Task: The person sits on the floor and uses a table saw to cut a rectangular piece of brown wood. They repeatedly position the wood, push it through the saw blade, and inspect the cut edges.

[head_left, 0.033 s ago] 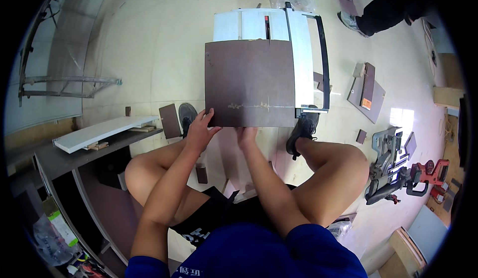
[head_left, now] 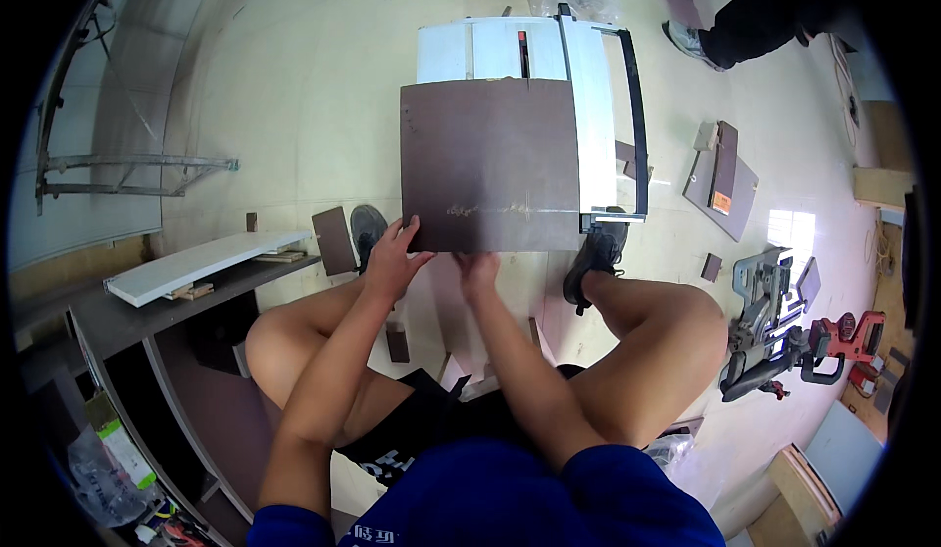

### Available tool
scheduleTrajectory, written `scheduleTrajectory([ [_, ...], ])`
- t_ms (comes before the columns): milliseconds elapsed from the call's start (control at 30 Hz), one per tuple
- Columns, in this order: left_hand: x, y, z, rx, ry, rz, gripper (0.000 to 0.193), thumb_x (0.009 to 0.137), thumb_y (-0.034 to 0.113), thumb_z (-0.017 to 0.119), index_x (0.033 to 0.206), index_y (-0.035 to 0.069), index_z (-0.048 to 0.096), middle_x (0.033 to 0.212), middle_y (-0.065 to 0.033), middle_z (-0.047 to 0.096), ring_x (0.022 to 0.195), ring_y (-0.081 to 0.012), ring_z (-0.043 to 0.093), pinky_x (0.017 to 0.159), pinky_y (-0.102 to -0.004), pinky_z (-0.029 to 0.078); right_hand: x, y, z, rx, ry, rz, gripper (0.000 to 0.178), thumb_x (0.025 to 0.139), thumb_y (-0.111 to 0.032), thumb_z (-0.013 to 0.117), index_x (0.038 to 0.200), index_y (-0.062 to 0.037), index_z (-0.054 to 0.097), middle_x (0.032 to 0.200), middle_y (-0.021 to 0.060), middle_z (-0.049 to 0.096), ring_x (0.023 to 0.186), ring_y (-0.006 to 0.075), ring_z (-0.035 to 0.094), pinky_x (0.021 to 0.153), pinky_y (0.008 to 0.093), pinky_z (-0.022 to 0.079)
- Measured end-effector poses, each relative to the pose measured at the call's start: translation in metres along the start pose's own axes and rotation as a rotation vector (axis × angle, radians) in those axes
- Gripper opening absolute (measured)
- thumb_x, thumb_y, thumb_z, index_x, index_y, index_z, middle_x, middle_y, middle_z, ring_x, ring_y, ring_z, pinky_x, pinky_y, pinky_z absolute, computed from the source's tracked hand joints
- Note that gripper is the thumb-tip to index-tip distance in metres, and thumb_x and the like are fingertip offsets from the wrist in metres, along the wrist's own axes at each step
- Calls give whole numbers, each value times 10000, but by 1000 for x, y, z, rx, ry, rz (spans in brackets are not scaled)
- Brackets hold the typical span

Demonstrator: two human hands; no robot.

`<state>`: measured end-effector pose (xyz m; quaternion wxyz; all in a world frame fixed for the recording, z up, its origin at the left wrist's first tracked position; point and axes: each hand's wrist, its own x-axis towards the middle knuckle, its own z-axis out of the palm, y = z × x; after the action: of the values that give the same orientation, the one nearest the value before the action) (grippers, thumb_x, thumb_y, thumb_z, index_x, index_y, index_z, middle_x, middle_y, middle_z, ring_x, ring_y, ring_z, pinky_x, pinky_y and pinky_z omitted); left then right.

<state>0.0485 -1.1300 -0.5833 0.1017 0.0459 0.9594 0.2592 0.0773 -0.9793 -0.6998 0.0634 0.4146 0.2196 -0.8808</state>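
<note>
A square dark-brown board (head_left: 490, 155) with chipped marks along its near part lies flat on a table saw (head_left: 595, 125) with a white top. The saw's blade slot (head_left: 523, 54) shows just beyond the board's far edge. My left hand (head_left: 394, 258) grips the board's near left corner, fingers on its left edge and thumb by the near edge. My right hand (head_left: 478, 274) reaches to the near edge, right of the left hand. Its fingers go under the board and are hidden, so what they touch cannot be seen.
A black rail (head_left: 635, 125) runs along the saw's right side. Brown offcuts (head_left: 334, 240) lie on the floor. A miter saw (head_left: 760, 322) and a red power tool (head_left: 849, 339) are at right. A white board (head_left: 211, 265) rests on a cabinet (head_left: 167, 312) at left. Another person's legs (head_left: 745, 27) are at far right.
The board has shifted very slightly to the left. My right hand has moved a little left along the near edge; my left hand keeps its hold at the corner.
</note>
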Motion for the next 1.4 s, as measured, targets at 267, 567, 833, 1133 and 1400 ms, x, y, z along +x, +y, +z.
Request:
scheduleTrajectory([
  [267, 7, 7, -1, 35, 36, 73, 725, 734, 256, 837, 1362, 43, 543, 1276, -216, 593, 1107, -389, 619, 908, -426, 534, -55, 22, 45, -253, -103, -402, 526, 952, -39, 486, 1417, -19, 241, 1310, 190, 485, 1200, 267, 536, 1000, 416, 476],
  [567, 9, 9, -1, -16, 63, 83, 708, 716, 221, 845, 1333, 23, 561, 1242, -218, 602, 1090, -389, 624, 884, -417, 541, -68, -1, 62, -425, -141, -410, 579, 922, 44, 481, 1430, 30, 204, 1319, 227, 482, 1218, 272, 523, 1032, 360, 427],
  [833, 10, 8, 0, -27, 70, 66, 704, 724, 206, 842, 1332, -1, 555, 1229, -218, 607, 1067, -387, 627, 886, -418, 535, -47, 16, 30, -443, -157, -359, 488, 952, -12, 481, 1414, 19, 327, 1330, 190, 512, 1259, 256, 504, 1030, 335, 426],
  [1133, 17, 18, -3, 42, 40, 50, 737, 711, 221, 856, 1351, 18, 552, 1249, -237, 592, 1026, -380, 638, 854, -417, 538, 98, 10, -37, 41, -352, -175, 340, 997, -329, 551, 1296, -167, 545, 1269, 21, 611, 1153, 257, 597, 954, 413, 484],
  [1400, 16, 19, 1, 16, 11, -51, 720, 694, 210, 870, 1330, 39, 579, 1265, -228, 592, 898, -345, 646, 785, -375, 557, 125, 33, -41, 121, -313, -107, 354, 1000, -322, 549, 1313, -160, 524, 1266, 28, 610, 1147, 246, 596, 961, 425, 485],
])
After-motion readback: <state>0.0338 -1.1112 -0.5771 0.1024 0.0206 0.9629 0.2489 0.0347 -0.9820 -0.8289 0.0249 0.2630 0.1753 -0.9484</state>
